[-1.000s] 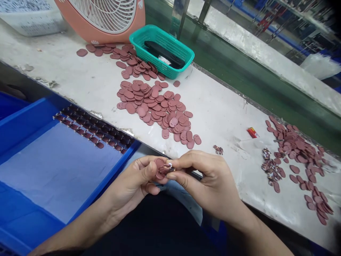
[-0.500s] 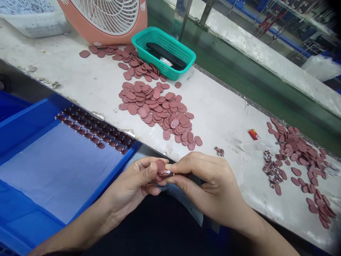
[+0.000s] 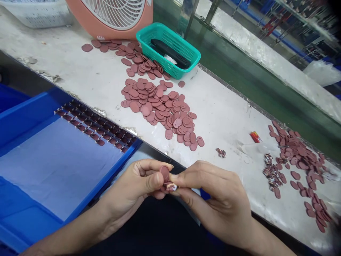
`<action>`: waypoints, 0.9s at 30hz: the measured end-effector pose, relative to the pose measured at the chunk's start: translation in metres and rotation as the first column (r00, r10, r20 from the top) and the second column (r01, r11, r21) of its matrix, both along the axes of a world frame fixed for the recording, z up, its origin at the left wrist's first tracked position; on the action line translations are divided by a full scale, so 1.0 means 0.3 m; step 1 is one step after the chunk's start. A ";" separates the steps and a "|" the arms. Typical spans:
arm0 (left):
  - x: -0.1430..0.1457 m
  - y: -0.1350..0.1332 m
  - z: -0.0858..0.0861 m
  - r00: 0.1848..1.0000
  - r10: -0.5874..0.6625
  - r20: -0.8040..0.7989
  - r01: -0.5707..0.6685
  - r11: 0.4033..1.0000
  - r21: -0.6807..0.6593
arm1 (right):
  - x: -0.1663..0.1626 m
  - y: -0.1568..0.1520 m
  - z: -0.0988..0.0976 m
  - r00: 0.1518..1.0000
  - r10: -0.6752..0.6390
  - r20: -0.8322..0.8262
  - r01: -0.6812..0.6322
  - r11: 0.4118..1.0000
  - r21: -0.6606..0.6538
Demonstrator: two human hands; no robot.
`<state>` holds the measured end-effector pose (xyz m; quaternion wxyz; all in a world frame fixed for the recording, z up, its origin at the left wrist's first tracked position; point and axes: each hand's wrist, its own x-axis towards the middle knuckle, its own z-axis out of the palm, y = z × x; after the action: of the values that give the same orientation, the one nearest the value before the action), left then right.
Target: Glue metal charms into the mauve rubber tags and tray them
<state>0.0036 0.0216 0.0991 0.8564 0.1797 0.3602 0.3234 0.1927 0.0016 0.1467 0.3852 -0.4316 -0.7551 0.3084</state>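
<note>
Close to my body, in front of the bench edge, my left hand (image 3: 138, 188) pinches a reddish-brown oval disc (image 3: 164, 173) between thumb and fingers. My right hand (image 3: 213, 195) grips a small painted figurine (image 3: 170, 186), brown with white and pale parts, against the disc's lower end. Fingertips cover much of both pieces, so I cannot tell whether they are joined. On the bench just beyond my right hand lies another small brown figurine (image 3: 221, 153).
Loose oval discs (image 3: 160, 106) form a heap mid-bench, near a green basket (image 3: 183, 73) and a fan (image 3: 112, 33). More discs (image 3: 301, 153), small figurines (image 3: 270, 172) and a red-yellow box (image 3: 255, 137) lie right. Left, a blue tray (image 3: 23, 103) holds rows of assembled pieces (image 3: 93, 124).
Both hands have shifted slightly down and right in view with the disc and figurine. The figurine is turned a little, showing more of its pale side. The bench view has shifted slightly.
</note>
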 end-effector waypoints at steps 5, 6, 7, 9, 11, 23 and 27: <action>0.003 0.003 -0.012 1.000 -0.009 -0.006 0.008 0.999 -0.043 | 0.002 0.012 -0.003 1.000 0.000 0.003 0.000 0.999 -0.040; 0.002 0.004 -0.016 1.000 -0.014 0.004 0.015 0.999 -0.045 | 0.002 0.015 -0.003 1.000 0.004 0.002 -0.004 0.999 -0.045; 0.001 0.004 -0.020 1.000 -0.020 0.017 0.021 0.999 -0.047 | 0.002 0.018 -0.002 1.000 0.007 0.000 -0.007 0.999 -0.047; -0.002 0.005 -0.026 0.999 -0.030 0.038 0.032 0.998 -0.049 | 0.000 0.023 0.000 1.000 0.014 -0.003 -0.014 0.999 -0.046; -0.007 0.006 -0.031 0.998 -0.034 0.044 0.036 0.998 -0.044 | -0.002 0.025 0.002 1.000 0.022 0.003 -0.021 0.999 -0.049; 0.000 0.007 -0.037 0.999 -0.031 0.034 0.034 0.994 -0.099 | 0.014 0.029 -0.035 1.000 -0.018 0.023 0.018 1.000 -0.008; 0.010 0.009 -0.036 0.997 -0.035 0.076 0.043 0.993 -0.110 | 0.014 0.032 -0.036 1.000 -0.016 0.021 0.016 1.000 -0.007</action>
<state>0.0066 0.0243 0.0882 0.8840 0.1262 0.3422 0.2924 0.1969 0.0111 0.1360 0.3783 -0.4423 -0.7544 0.3037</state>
